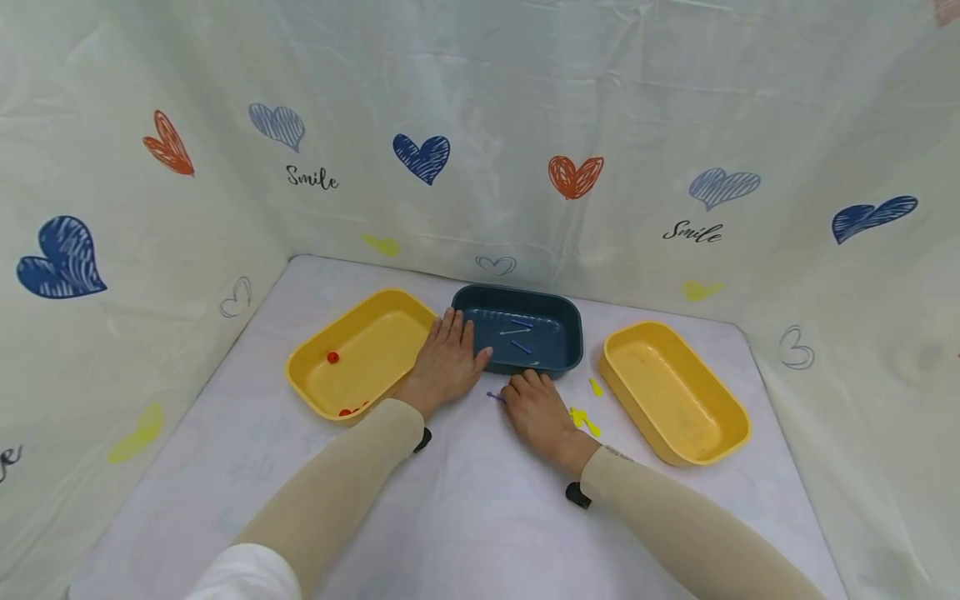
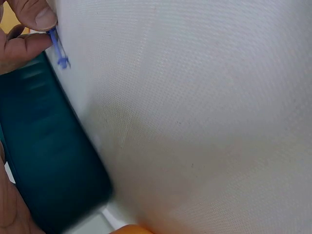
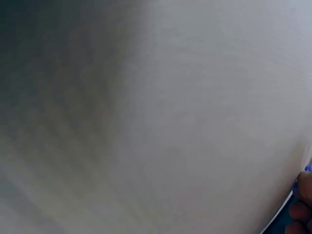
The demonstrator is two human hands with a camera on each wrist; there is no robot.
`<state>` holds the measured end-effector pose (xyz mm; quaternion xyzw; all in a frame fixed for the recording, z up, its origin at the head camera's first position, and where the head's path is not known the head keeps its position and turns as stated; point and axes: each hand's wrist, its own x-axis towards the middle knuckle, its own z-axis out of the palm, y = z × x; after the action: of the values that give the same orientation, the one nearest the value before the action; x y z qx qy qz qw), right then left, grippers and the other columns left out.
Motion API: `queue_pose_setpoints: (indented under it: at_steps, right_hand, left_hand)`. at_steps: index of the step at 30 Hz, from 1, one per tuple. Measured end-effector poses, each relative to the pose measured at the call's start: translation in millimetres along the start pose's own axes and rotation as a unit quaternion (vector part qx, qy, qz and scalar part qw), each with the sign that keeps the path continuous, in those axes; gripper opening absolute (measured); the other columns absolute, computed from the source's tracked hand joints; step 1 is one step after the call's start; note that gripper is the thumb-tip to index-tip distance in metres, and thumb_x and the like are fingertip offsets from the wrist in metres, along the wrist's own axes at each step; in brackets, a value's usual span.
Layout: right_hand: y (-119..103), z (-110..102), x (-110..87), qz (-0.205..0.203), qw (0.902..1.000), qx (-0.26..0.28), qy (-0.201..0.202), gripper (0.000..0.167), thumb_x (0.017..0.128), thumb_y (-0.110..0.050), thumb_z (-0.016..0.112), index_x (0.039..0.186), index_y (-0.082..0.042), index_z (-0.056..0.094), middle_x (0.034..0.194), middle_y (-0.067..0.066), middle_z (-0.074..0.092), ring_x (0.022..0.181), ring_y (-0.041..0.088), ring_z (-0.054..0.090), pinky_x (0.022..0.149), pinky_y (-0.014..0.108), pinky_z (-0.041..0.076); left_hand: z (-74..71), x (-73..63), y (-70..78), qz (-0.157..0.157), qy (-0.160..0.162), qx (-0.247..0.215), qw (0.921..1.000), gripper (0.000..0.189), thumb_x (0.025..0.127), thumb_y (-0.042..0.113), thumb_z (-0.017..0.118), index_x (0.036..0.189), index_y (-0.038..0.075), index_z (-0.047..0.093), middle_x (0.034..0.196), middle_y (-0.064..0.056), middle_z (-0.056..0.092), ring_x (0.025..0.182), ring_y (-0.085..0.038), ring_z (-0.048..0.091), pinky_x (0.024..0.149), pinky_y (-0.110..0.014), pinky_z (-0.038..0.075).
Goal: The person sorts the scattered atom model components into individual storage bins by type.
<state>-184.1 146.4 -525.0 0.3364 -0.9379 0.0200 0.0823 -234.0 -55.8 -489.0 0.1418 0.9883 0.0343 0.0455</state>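
My right hand (image 1: 538, 417) pinches a small purple stick-like piece (image 2: 59, 53) between thumb and finger, just in front of the dark blue tray (image 1: 566, 333). One end of that piece pokes out to the left and widens into a small knob. My left hand (image 1: 444, 367) has its fingers extended and rests at the left end of the blue tray, beside the left yellow tray (image 1: 375, 329). Several thin purple and pale sticks (image 1: 521, 347) lie inside the blue tray. Only fingertips of the right hand show in the right wrist view.
Several small yellow pieces (image 1: 592, 427) lie on the white-covered table (image 1: 480, 517), right of my right hand. A few red round pieces (image 1: 332, 357) sit in the left yellow tray. Another yellow tray (image 1: 675, 396) stands to the right. A heart-printed curtain (image 1: 495, 83) hangs behind the table.
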Motion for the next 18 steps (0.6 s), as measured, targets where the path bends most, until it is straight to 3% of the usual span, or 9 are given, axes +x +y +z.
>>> queue_pose_setpoints:
  at_steps: [9,18]
  right_hand:
    - [2.4,-1.7,-0.7,0.018,0.9994,0.028,-0.011,0.011,0.100,-0.015,0.074,0.106,-0.006,0.076,0.102,0.008,0.068,0.097,0.026,0.054,0.084,0.042,0.051]
    - [13.8,-6.1,-4.5,-0.048,0.9979,-0.001,0.042,0.009,0.095,-0.016,0.076,0.103,-0.011,0.075,0.098,0.004,0.068,0.094,0.023,0.056,0.082,0.037,0.052]
  left_hand:
    - [1.1,1.4,0.3,-0.004,-0.001,0.006,1.0000,0.078,0.113,0.058,0.022,0.166,0.000,0.027,0.175,-0.022,0.016,0.165,-0.037,0.005,0.134,-0.049,0.003]
    - [-0.4,0.3,0.4,-0.003,-0.006,0.007,1.0000,0.078,0.113,0.057,0.022,0.165,0.000,0.027,0.175,-0.023,0.016,0.165,-0.037,0.005,0.134,-0.049,0.004]
